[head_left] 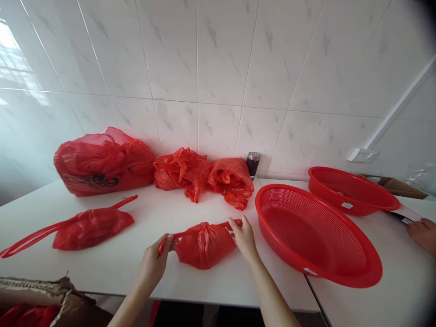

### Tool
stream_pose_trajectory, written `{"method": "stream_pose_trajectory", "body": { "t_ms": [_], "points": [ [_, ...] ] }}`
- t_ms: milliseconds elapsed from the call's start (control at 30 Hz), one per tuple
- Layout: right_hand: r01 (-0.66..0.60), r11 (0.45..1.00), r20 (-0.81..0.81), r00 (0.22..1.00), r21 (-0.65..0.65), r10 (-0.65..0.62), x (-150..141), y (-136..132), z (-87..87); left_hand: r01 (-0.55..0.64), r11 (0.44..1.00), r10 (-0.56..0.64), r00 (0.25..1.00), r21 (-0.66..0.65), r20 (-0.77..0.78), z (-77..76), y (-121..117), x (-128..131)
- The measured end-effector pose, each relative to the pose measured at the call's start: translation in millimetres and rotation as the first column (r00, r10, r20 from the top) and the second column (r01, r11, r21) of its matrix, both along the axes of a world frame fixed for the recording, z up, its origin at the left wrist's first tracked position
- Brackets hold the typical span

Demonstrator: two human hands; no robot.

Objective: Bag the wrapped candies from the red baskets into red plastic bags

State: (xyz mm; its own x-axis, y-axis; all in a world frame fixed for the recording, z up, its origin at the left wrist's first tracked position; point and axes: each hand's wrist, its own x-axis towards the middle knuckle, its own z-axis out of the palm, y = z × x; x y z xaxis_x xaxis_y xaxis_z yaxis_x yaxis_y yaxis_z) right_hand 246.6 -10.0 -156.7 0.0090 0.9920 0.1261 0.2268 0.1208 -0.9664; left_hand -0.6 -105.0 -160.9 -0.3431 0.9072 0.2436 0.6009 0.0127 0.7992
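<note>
A knotted red plastic bag (pixel 206 247) rests on the white table in front of me, its sides bulging a little; the contents are hidden. My left hand (pixel 155 259) is closed on its left handle. On the other side, my right hand (pixel 243 234) pinches the right handle, and both handles are pulled outward from the knot in the middle. Left of my hands lies another filled red bag (pixel 93 229), its long handles stretched out flat on the table.
Along the tiled wall stand a large red bag (pixel 105 168), crumpled red bags (pixel 184 168) and a black flask (pixel 253 165). Right are a red perforated basket (pixel 279 243) and a red basin (pixel 361 206). Another person's hand (pixel 422 234) shows at the right edge. A torn cardboard box (pixel 37 293) sits front left.
</note>
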Motion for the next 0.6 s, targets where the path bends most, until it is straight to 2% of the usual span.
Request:
{"method": "stream_pose_trajectory", "body": {
  "t_ms": [67, 133, 200, 267, 367, 467, 600],
  "points": [
    [0.064, 0.998, 0.05, 0.997, 0.025, -0.065, -11, -4, -8.3, -0.073, 0.997, 0.073, 0.997, 0.032, -0.003, -6.7, 3, 14],
    [0.119, 0.985, 0.203, 0.969, 0.124, -0.143, -28, -12, -12.1, -0.115, 0.992, 0.116, 0.993, 0.051, -0.023, -8.2, 12, 32],
    [0.099, 0.956, 0.431, 0.876, 0.276, -0.215, -43, -19, -16.5, -0.118, 0.993, 0.12, 0.991, 0.025, -0.064, -9.1, 24, 48],
    [0.021, 0.933, 0.626, 0.736, 0.359, -0.257, -51, -21, -23.3, -0.114, 0.993, 0.109, 0.986, -0.033, -0.127, -11.9, 36, 57],
    [-0.044, 0.949, 0.751, 0.624, 0.312, -0.218, -47, -14, -32.2, -0.113, 0.987, 0.082, 0.968, -0.118, -0.236, -18.2, 51, 55],
    [-0.047, 0.961, 0.774, 0.604, 0.272, -0.19, -33, -1, -34.4, -0.109, 0.976, 0.043, 0.945, -0.186, -0.324, -21.8, 62, 41],
    [0.022, 0.976, 0.788, 0.586, 0.218, -0.189, -23, 15, -35.1, -0.117, 0.951, -0.003, 0.922, -0.286, -0.387, -21.3, 77, 26]
  ]
}}
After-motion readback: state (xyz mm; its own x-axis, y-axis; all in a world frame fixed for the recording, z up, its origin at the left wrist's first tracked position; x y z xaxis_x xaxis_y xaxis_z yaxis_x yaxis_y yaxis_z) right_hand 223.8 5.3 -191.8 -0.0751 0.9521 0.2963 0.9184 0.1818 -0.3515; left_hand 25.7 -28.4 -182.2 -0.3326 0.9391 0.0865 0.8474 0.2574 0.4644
